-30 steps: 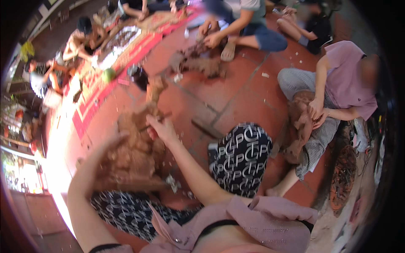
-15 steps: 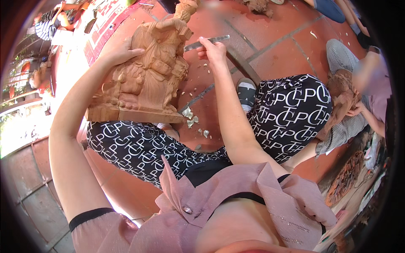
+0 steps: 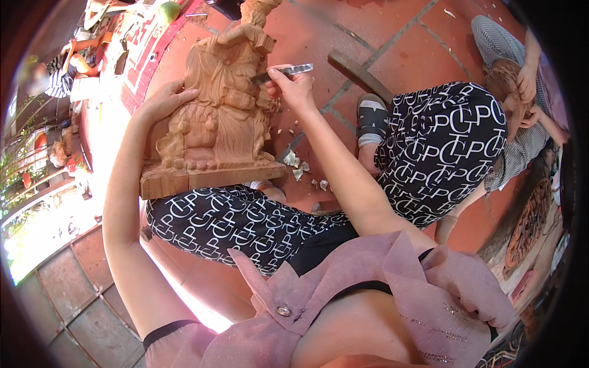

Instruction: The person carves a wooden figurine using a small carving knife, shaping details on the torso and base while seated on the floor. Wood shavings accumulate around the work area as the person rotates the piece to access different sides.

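A carved wooden statue (image 3: 211, 116) of a robed figure stands on its thick flat base, leaning by my left leg. My left hand (image 3: 164, 101) grips its left edge, thumb across the front and the other fingers partly hidden. In my right hand (image 3: 293, 89) is a slim flat metal tool (image 3: 302, 68), pinched between thumb and fingers. Its dark end meets the carving at the figure's middle, on the right side; whether it bites into the wood I cannot tell.
Pale chips (image 3: 291, 159) lie on the red tiled floor (image 3: 343, 37) beside the statue. A wooden bar (image 3: 359, 75) rests near my sandalled foot (image 3: 372, 119). To the right, another person's hands (image 3: 527, 86) hold a brown carving (image 3: 506, 80). A red patterned mat (image 3: 161, 46) lies far left.
My right hand has brought the tool left and down, from beside the statue onto its front. My left hand has slid slightly lower along the edge. The whole view has shifted.
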A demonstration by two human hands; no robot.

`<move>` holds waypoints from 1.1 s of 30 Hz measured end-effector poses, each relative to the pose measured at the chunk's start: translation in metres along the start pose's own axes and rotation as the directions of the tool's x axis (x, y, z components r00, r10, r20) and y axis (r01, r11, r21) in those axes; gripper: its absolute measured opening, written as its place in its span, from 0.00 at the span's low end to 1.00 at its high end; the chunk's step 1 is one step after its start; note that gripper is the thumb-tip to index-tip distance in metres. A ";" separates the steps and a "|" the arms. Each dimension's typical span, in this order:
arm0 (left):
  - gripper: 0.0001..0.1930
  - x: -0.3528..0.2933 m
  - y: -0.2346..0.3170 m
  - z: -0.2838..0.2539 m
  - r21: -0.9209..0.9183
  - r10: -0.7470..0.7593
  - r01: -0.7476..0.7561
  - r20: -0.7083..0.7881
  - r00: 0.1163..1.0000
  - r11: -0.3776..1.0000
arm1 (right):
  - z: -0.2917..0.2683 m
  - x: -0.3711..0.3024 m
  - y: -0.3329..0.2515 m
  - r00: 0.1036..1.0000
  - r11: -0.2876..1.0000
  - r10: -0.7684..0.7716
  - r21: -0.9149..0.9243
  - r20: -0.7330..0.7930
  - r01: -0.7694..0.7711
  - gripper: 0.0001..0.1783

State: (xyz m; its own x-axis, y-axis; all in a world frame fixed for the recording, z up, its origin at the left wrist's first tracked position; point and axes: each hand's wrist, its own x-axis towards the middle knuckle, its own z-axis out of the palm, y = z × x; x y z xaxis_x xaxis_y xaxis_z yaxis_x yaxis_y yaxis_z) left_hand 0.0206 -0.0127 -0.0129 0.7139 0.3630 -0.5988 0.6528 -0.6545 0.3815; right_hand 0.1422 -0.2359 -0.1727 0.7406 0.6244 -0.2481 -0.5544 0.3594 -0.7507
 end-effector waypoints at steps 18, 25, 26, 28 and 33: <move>0.23 -0.003 0.007 -0.003 -0.094 0.005 -0.005 0.001 1.000 0.996 | 0.035 -0.015 0.005 0.943 0.885 -0.332 -0.347 -0.001 0.311 0.07; 0.24 -0.001 0.004 -0.003 -0.132 0.008 -0.007 0.010 1.000 0.991 | 0.023 -0.032 0.041 0.871 0.784 -0.489 -0.412 0.050 0.464 0.05; 0.24 -0.001 0.003 -0.001 -0.174 0.024 -0.023 0.000 1.000 0.984 | 0.018 -0.037 0.042 0.922 0.821 -0.383 -0.435 0.061 0.370 0.04; 0.24 0.000 0.005 -0.001 -0.195 0.030 -0.028 0.009 1.000 0.980 | 0.015 -0.030 0.042 0.906 0.810 -0.422 -0.434 0.037 0.395 0.04; 0.24 0.001 0.009 -0.004 -0.130 -0.010 0.014 0.038 0.999 0.991 | 0.034 -0.018 0.021 0.954 0.914 -0.297 -0.276 0.047 0.298 0.06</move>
State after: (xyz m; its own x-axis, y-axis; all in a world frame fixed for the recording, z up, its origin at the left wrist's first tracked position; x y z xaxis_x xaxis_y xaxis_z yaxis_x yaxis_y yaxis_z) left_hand 0.0281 -0.0151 -0.0069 0.6974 0.3436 -0.6289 0.6904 -0.5577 0.4608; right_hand 0.1042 -0.2164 -0.1628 0.8532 0.5213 0.0151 -0.1809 0.3230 -0.9289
